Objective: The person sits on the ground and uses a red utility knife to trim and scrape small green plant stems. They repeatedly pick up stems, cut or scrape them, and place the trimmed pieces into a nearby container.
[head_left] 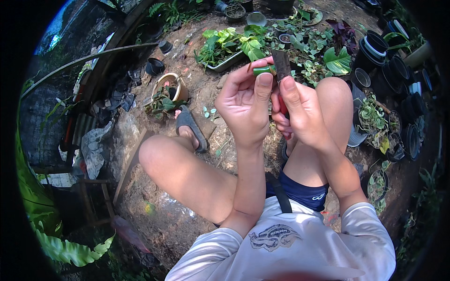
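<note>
Between the thumb and fingers of my left hand [249, 95] is a short piece of green plant stem [264, 70]. My right hand [302, 109] grips the red handle [282, 104] of a knife, its thumb pressed low on the blade. The broad dark knife blade [281, 64] points away from me, right beside the end of the stem. Whether the edge touches the stem, I cannot tell. Both hands are raised close together above my knees, and the fingers of the right hand hide part of the handle.
Beyond my hands stands a tray [226, 62] of leafy plants. A cream pot [181, 87] lies tipped on the soil to the left, near a black pot [154, 66]. Stacked black pots [369, 52] and potted variegated plants [372, 114] line the right. A wooden board [130, 165] lies at left.
</note>
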A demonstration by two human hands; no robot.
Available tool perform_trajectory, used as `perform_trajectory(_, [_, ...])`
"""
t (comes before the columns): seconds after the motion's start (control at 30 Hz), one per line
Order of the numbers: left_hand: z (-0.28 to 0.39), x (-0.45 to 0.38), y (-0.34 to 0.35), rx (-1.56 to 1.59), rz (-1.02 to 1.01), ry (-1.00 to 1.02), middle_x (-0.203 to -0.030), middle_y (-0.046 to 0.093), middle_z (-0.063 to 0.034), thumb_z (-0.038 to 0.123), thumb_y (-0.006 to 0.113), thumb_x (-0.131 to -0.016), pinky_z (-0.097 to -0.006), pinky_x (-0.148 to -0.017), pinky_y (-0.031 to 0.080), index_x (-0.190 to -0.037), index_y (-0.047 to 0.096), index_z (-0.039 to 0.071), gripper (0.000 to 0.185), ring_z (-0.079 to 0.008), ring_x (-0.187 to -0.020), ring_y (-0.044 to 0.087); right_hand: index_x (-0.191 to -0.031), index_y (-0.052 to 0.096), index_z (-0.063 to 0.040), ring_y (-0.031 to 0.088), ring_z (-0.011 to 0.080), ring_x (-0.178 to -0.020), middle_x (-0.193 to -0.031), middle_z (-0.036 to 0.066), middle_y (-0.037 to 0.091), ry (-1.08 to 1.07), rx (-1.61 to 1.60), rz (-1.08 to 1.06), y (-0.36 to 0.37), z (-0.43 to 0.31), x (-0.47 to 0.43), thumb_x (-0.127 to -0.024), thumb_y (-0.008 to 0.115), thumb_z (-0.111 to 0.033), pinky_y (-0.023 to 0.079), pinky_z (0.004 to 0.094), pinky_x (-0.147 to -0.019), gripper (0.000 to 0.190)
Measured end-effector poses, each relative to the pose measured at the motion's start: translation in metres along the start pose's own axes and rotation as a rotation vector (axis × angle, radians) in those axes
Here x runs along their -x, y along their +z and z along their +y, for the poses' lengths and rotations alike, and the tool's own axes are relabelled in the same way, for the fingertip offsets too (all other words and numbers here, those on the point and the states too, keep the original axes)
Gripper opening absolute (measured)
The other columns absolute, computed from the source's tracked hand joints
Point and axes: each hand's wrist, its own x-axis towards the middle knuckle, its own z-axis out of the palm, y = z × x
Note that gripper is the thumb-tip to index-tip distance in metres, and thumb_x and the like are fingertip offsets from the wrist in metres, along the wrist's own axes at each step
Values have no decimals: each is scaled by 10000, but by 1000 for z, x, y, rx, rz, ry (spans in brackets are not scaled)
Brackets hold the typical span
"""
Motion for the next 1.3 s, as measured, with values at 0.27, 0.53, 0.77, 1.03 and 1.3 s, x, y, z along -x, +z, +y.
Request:
perform_trajectory(0.27, [-2,2,9,84,32,-8,-1137,683,-244,45,666,-949,-268,-831,554,-1141,595,-57,229,-165,-945,680,-768,506,-52,408,41,-445,-557,-12,463,-29,-35,52,-2,1,-1,-1029,456,-528,326,211,-410,546])
perform_trajectory(0.53, [4,0,1,299,14,-170,-1004,691,-179,167,646,-979,-363,-829,580,-1106,593,-30,241,-241,-911,695,-785,524,-51,415,36,-475,-578,-18,471,-137,-2,137,-4,6,-1,-1034,461,-511,332,205,-433,527])
perform_trajectory(0.77, [9,-2,-4,430,40,-271,-1014,676,-131,194,636,-986,-377,-835,565,-1148,573,19,247,-224,-925,670,-813,564,-28,430,46,-584,-619,-13,481,-237,160,137,-7,15,-3,-1035,540,-394,357,235,-511,428])
perform_trajectory(1.03, [6,0,-18,427,20,-393,-1145,654,-109,242,621,-996,-373,-923,515,-1279,534,59,347,-187,-1047,619,-798,602,-16,462,110,-484,-539,82,509,-417,358,200,-6,23,-8,-1004,595,-361,391,313,-453,402])
perform_trajectory(1.3, [6,-2,-27,475,68,-401,-1189,644,-51,218,562,-1023,-389,-1077,450,-1197,626,98,221,-227,-1158,586,-945,634,-15,634,143,-545,-628,69,655,-583,430,281,-9,18,-8,-944,691,-315,458,280,-488,305])
